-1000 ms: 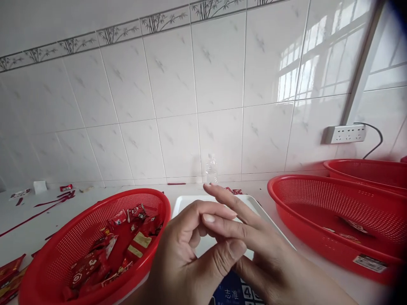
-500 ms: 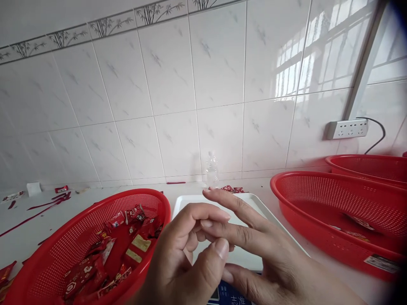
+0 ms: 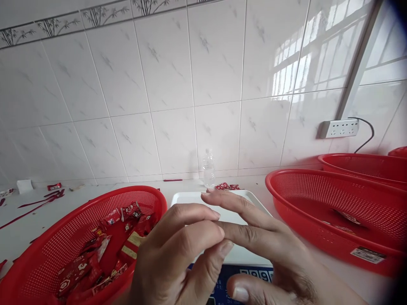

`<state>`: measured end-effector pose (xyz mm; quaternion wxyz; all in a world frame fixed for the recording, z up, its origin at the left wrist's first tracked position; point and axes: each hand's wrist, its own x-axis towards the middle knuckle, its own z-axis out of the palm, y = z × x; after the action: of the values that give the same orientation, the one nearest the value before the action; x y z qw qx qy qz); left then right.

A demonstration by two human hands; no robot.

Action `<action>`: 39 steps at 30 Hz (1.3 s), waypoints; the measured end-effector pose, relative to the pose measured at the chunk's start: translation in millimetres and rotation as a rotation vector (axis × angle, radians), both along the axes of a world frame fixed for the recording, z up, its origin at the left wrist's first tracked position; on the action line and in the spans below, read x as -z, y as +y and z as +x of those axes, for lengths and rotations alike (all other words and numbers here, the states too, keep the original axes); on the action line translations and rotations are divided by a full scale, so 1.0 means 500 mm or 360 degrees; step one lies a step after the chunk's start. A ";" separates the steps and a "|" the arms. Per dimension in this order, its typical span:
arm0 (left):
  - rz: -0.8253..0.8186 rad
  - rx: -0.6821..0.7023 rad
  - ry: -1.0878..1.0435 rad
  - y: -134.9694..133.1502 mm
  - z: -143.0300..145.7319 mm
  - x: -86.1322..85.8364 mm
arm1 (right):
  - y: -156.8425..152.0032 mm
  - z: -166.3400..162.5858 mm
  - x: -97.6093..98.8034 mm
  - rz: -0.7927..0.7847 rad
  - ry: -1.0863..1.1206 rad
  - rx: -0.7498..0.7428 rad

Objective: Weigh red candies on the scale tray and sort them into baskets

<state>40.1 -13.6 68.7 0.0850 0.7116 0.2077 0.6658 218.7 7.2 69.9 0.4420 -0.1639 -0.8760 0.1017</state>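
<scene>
My left hand (image 3: 171, 262) and my right hand (image 3: 270, 250) meet low in the middle of the view, above a white tray (image 3: 190, 197) that sits on a scale with a blue panel (image 3: 254, 274). The right hand's fingers lie stretched out flat towards the left. The left hand's fingers curl over them and its thumb presses against a right fingertip. I see nothing held in either hand. A red mesh basket (image 3: 47, 258) with several red snack packets (image 3: 95, 254) stands at the left.
A large red mesh basket (image 3: 318, 190) with a few packets is at the right, another red basket (image 3: 365, 163) behind it. A clear bottle (image 3: 208, 167) stands against the tiled wall. Red wrapper scraps (image 3: 34, 201) lie on the counter. A power strip (image 3: 338, 128) hangs on the wall.
The left hand's fingers have slid further along the right hand's fingers, thumb now at the fingertip. The view has tilted up slightly, showing the scale's blue panel below the hands.
</scene>
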 end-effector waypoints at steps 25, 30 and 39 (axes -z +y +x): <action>0.0479 -0.0428 0.0179 0.003 0.005 0.011 | 0.000 0.002 -0.007 0.0190 -0.0036 -0.0028; 0.0446 -0.0407 0.0175 0.005 0.005 0.008 | 0.002 0.000 -0.006 0.0247 -0.0100 0.0004; 0.0447 -0.0430 0.0255 0.004 0.005 0.014 | -0.002 0.000 -0.010 0.0454 -0.0113 0.0155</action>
<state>42.4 -11.5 62.0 -0.1218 0.7327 0.2126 0.6349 218.8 6.1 74.9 0.4340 -0.1452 -0.8877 -0.0512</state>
